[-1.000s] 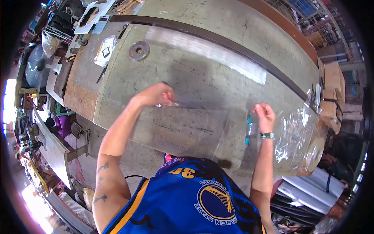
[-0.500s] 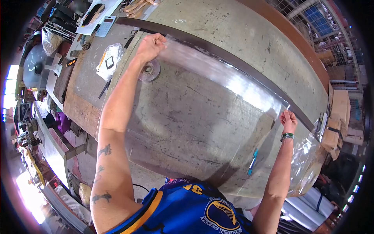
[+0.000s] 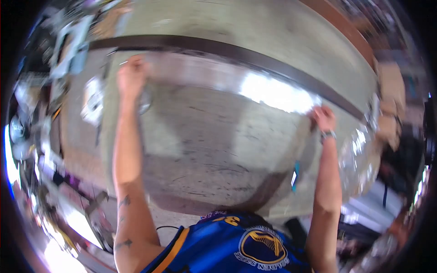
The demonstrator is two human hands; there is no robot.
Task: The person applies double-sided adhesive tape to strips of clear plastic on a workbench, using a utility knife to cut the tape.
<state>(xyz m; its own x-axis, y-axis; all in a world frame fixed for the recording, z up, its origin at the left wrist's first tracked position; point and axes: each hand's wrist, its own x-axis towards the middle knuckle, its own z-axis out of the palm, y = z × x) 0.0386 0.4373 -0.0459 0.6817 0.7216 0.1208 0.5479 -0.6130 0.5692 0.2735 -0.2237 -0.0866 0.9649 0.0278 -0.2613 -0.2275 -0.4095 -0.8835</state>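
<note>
A clear, shiny plastic sheet (image 3: 273, 91) lies stretched along the near side of a long dark bar (image 3: 205, 47) on the workbench. My left hand (image 3: 132, 75) pinches the sheet's left end, its fingers closed and somewhat blurred. At the right end my right hand (image 3: 324, 119), with a watch on its wrist, has its fingers closed on the same sheet. Below the left hand, partly hidden by the forearm, is a round roll (image 3: 145, 101). A teal marker (image 3: 295, 177) lies on the bench left of my right forearm.
On the left of the bench (image 3: 195, 136) are a white plastic bag (image 3: 93, 101) and a blue calculator (image 3: 78, 59). Crumpled clear plastic (image 3: 357, 157) lies at the right edge, near cardboard (image 3: 390, 95). A brown strip (image 3: 341, 22) borders the far side.
The camera view has turned and shifted, blurring the frame. Both hands appear farther left and still hold the sheet, which stays stretched between them.
</note>
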